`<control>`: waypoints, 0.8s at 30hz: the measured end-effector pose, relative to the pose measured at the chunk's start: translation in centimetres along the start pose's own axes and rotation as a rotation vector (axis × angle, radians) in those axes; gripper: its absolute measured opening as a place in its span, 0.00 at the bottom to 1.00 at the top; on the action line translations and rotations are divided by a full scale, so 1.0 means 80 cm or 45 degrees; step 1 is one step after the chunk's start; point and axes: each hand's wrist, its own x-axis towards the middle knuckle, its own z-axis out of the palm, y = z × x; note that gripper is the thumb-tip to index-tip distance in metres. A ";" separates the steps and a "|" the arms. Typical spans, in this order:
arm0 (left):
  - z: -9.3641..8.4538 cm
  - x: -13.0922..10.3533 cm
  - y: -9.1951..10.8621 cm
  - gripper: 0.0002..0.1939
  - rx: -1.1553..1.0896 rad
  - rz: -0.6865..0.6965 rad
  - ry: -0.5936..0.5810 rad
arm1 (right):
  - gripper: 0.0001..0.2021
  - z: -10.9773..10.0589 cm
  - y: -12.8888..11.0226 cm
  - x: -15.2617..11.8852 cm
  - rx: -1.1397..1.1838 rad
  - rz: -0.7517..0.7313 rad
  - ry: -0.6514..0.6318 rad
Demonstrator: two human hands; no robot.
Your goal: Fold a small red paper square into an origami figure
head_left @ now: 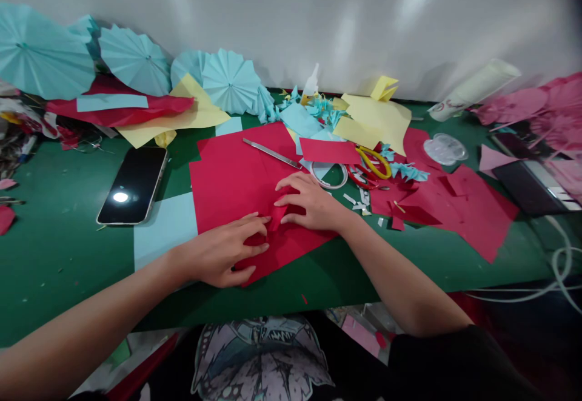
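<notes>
A small folded piece of red paper lies between my hands, on top of stacked red paper sheets. My right hand has bent fingers around the piece's right side, its thumb and fingertips gripping it. From the left, my left hand reaches in with its fingers apart. Its upper fingertips touch the piece's left edge, and its thumb rests lower on the red sheet. Just beyond my hands, a slim metal cutter knife lies on the red stack. Part of the small piece is hidden by my fingers.
A phone and light blue paper are at left. Scissors with yellow handles, a white tape ring and paper scraps lie right. Blue pleated paper rounds and a glue bottle stand along the wall.
</notes>
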 end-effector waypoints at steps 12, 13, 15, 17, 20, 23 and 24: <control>0.006 -0.002 -0.002 0.20 0.077 -0.032 0.035 | 0.15 0.024 -0.009 0.007 0.041 0.262 0.097; 0.008 -0.001 -0.001 0.20 0.093 -0.044 0.049 | 0.15 0.025 -0.009 0.007 0.038 0.274 0.099; 0.011 0.001 -0.001 0.19 0.134 -0.069 0.079 | 0.15 0.026 -0.010 0.008 0.042 0.302 0.110; 0.012 0.004 0.001 0.18 0.169 -0.085 0.115 | 0.15 0.027 -0.011 0.008 0.056 0.328 0.131; 0.012 0.008 0.004 0.16 0.200 -0.107 0.147 | 0.14 0.028 -0.012 0.008 0.065 0.336 0.153; 0.012 0.009 0.006 0.14 0.200 -0.114 0.134 | 0.12 0.028 -0.012 0.009 0.057 0.321 0.138; 0.013 0.010 0.007 0.14 0.196 -0.106 0.145 | 0.10 0.028 -0.011 0.009 0.056 0.316 0.135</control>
